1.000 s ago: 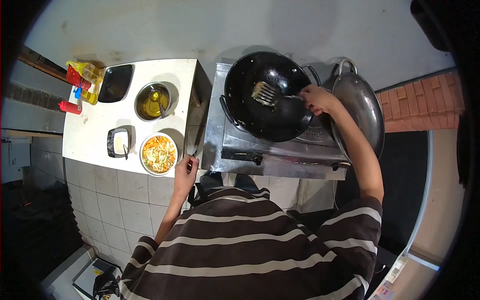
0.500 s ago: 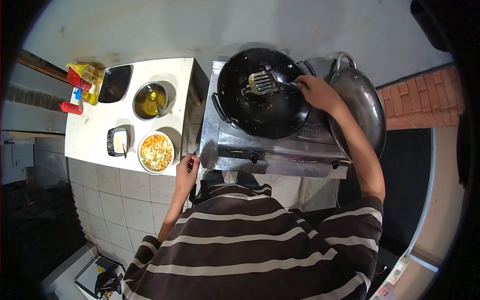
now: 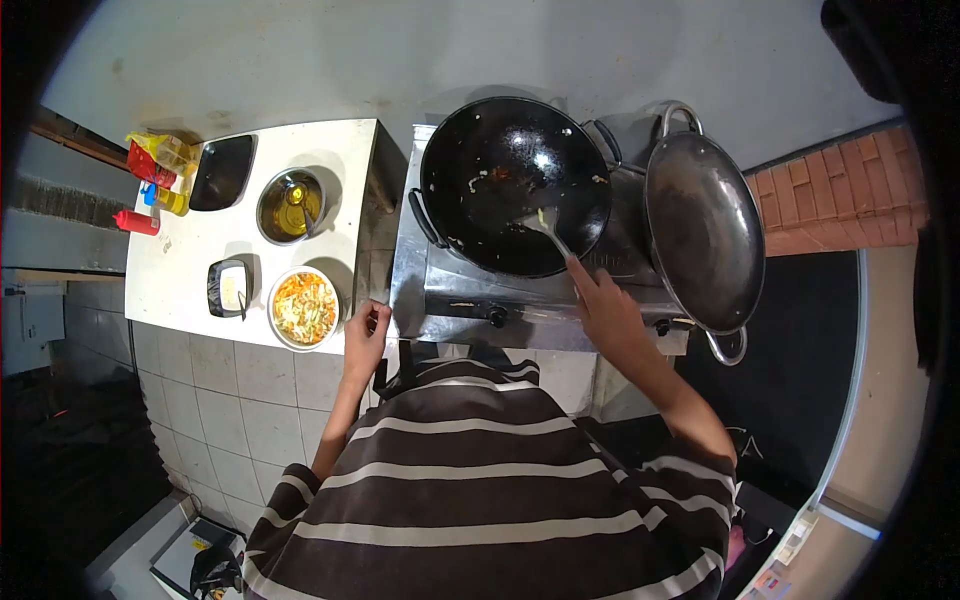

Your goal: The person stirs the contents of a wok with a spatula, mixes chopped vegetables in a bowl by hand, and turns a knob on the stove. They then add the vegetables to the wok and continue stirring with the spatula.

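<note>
My right hand point(image 3: 608, 312) grips the handle of a metal spatula point(image 3: 547, 225), whose slotted head rests inside a black wok point(image 3: 490, 180) near its lower right side. Small food scraps stick to the wok's surface, and a little pale bit lies at the spatula's head. The wok sits on a steel gas stove point(image 3: 450, 280). My left hand point(image 3: 368, 325) is held in a loose curl between the stove and the white table, with fingers pressed together; anything within them is too small to make out. Beside it stands a bowl of chopped vegetables point(image 3: 304, 308).
On the white table point(image 3: 180, 290) are a pot of oil point(image 3: 291, 206), a small black dish point(image 3: 230, 288), a black tray point(image 3: 222, 172), a red bottle point(image 3: 137, 221) and a yellow bottle point(image 3: 172, 200). A large metal pan point(image 3: 705, 230) stands right of the wok.
My right hand has moved down and left, and the spatula has gone from raised over the wok to its lower inner side. My left hand stays near the table edge.
</note>
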Demonstrator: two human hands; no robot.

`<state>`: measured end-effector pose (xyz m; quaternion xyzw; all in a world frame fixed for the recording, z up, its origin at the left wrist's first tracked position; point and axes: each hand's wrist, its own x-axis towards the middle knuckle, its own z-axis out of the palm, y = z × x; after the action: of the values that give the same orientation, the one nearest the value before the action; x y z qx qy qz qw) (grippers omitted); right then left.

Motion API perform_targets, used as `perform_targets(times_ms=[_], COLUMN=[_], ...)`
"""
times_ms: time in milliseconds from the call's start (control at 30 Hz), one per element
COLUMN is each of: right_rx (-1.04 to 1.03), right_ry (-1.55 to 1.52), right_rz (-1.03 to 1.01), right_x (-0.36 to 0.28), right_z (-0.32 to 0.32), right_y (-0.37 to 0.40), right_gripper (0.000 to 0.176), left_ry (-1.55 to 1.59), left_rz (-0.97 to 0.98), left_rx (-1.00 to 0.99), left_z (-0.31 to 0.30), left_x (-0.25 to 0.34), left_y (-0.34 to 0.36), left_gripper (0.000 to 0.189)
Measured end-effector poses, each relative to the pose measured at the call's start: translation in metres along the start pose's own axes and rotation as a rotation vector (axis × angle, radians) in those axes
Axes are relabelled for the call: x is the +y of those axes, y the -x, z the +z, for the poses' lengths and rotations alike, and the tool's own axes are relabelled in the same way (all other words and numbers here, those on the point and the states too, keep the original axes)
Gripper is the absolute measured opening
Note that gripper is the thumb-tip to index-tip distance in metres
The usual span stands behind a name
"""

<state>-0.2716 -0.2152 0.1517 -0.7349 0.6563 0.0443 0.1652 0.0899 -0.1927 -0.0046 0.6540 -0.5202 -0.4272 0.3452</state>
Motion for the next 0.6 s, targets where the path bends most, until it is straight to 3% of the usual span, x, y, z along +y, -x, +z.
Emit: perform_targets(times_ms=[200, 333, 400, 500, 600], right_rx=[0.223, 0.229, 0.130, 0.206, 0.297], right_ry=[-0.103, -0.168, -0.182, -0.291, -0.427], right_rz=[-0.123, -0.079, 0.020, -0.050, -0.122], right_x=[-0.016, -0.014, -0.013, -0.008, -0.011], right_z=[0.032, 0.030, 0.020, 0.037, 0.058], right_y=[-0.052, -0.043, -0.010, -0.001, -0.042], right_gripper=[0.061, 0.056, 0.050, 0.046, 0.043], left_ry=[0.045, 0.040, 0.067, 0.060, 0.059], left_rz=[0.026, -0.004, 0.003, -0.060, -0.062], left_rx=[0.008, -0.028, -0.003, 0.008, -0.008], left_z=[0.003, 0.003, 0.002, 0.000, 0.003], left_x=[-0.010, -0.007, -0.010, -0.007, -0.013], left_y=[-0.005, -0.005, -0.005, -0.001, -0.001], left_gripper=[0.019, 0.019, 0.018, 0.018, 0.019])
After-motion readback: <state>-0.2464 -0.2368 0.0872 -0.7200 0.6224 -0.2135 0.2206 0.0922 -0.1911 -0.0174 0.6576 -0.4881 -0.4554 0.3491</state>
